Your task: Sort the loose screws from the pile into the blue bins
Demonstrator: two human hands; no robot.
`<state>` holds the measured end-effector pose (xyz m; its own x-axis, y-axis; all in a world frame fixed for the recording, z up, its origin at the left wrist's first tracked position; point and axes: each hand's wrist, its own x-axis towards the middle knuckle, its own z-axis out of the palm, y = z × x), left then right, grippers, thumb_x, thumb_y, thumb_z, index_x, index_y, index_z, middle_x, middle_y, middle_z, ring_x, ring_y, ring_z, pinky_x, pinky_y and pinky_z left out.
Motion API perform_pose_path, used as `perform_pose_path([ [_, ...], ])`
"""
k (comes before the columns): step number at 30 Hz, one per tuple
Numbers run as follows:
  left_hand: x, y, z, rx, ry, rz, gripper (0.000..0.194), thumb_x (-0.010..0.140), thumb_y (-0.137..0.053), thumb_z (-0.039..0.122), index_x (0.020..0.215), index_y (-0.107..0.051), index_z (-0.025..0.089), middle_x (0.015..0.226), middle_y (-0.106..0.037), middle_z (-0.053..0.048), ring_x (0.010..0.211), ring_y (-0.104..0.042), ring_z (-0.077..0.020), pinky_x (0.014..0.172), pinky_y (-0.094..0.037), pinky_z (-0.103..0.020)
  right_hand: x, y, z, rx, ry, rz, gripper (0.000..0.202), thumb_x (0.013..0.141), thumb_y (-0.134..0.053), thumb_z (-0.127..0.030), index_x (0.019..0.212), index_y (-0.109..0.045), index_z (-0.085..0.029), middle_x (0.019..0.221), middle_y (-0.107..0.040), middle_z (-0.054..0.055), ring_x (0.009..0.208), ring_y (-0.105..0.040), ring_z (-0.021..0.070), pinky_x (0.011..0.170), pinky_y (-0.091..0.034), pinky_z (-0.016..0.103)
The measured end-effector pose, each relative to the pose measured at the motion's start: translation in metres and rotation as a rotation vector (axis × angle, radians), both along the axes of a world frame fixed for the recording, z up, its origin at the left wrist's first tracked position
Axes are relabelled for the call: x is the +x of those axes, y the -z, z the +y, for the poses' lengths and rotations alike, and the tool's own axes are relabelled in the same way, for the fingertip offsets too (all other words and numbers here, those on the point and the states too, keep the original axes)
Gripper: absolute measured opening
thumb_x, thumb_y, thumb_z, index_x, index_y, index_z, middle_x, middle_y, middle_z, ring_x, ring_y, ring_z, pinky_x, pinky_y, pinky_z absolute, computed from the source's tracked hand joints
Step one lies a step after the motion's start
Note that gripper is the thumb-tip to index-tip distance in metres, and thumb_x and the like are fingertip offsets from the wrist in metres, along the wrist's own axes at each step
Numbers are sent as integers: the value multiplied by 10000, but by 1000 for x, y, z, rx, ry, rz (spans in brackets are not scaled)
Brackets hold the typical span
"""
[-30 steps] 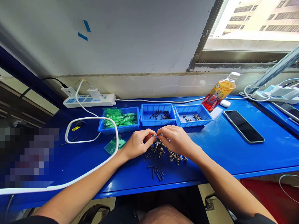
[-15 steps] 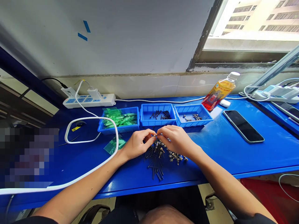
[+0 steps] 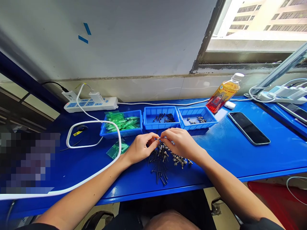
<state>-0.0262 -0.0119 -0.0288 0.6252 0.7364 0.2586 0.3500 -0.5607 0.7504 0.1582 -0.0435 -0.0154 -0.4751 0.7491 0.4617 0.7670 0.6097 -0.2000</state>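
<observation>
My left hand (image 3: 142, 147) and my right hand (image 3: 179, 142) meet fingertip to fingertip just in front of the blue trays, both pinched on a small screw (image 3: 160, 138) that their fingers partly cover. Below them on the blue table lie loose black screws (image 3: 158, 172) and a pile of silvery metal fittings (image 3: 178, 160), partly hidden by my hands. The middle tray (image 3: 161, 125) holds black screws, the right tray (image 3: 199, 126) a few metal pieces, and the left tray (image 3: 123, 133) green plastic packets.
A green packet (image 3: 115, 150) and a white cable (image 3: 119, 140) lie left of my hands. A power strip (image 3: 105, 103) is against the wall. To the right are a drink bottle (image 3: 222, 94), a white case (image 3: 229, 105) and a phone (image 3: 249, 128).
The view has shifted slightly. My fingertips have drawn a little closer together around the small screw; the trays and loose parts look the same.
</observation>
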Motion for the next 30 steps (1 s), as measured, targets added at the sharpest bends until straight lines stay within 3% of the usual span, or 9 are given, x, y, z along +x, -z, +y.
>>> perform_pose_path([
  [30,0,0,0,-5,6,1,200,842,-471,288,850,-610,144,569,-558,33,488,-461,-84,507,-387,-194,-1,0,0,22,-2,13,113,866,-500,-194,819,-598,-164,675,-645,19,601,-570,129,581,-378,236],
])
